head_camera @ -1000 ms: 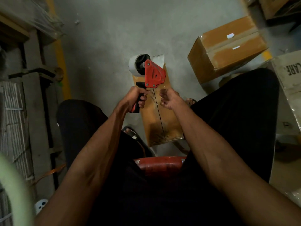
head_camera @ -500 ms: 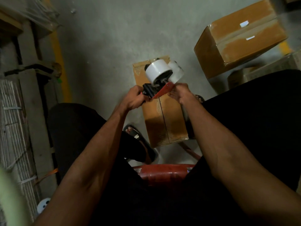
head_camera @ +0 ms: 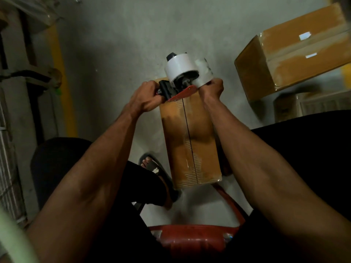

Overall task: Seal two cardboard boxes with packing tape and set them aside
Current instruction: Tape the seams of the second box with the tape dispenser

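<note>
Clearly the tape dispenser (head_camera: 180, 80) is rigid: left hand (head_camera: 150, 97) clenches its handle, right hand (head_camera: 211, 88) pinches the sticky, floppy tape end, above the stiff, probably light cardboard box (head_camera: 190, 141) on the floor (head_camera: 117, 44).

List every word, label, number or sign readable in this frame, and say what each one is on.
No text can be read.
Two white stickers on the taped box at right: blurred, and no print shows on them.
Pale box below it: faint marks, too blurred to read.
Box under the hands: only a printed scale of lines along the seam, no words.
Tape dispenser: no legible brand.
</note>
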A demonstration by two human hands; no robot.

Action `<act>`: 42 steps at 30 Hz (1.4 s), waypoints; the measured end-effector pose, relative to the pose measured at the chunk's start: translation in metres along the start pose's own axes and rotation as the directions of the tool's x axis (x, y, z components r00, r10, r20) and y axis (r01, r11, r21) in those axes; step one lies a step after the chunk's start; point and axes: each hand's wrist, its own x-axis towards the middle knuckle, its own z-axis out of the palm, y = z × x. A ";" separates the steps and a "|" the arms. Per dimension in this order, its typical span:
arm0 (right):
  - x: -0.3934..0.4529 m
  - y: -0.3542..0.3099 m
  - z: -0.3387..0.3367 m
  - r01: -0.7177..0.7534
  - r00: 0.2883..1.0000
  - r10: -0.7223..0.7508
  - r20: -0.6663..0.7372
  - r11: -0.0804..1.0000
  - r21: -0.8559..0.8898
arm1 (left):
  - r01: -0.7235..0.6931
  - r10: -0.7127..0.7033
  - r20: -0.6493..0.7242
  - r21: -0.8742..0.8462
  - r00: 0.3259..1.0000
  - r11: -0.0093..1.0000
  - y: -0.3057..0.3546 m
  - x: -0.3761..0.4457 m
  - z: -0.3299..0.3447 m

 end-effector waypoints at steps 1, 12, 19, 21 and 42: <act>0.008 -0.004 0.004 -0.001 1.000 0.001 -0.011 1.000 -0.006 | -0.009 0.010 -0.004 0.020 1.000 1.000 0.001 0.008 -0.006; 0.072 -0.003 0.002 -0.054 0.989 0.056 -0.135 0.998 0.025 | -0.044 0.039 0.050 0.104 0.998 0.994 -0.015 0.058 -0.030; 0.083 0.001 0.014 -0.077 0.980 0.081 -0.180 0.997 0.024 | 0.017 -0.020 0.057 0.047 0.998 0.999 -0.019 0.072 -0.032; 0.086 0.004 0.015 -0.099 0.977 0.102 -0.185 0.995 0.025 | 0.017 -0.021 0.076 0.058 0.997 0.998 -0.019 0.075 -0.031; 0.070 0.014 0.019 -0.181 0.975 0.192 -0.114 0.979 0.094 | 0.003 -0.024 0.085 0.243 0.996 0.970 -0.031 0.086 -0.012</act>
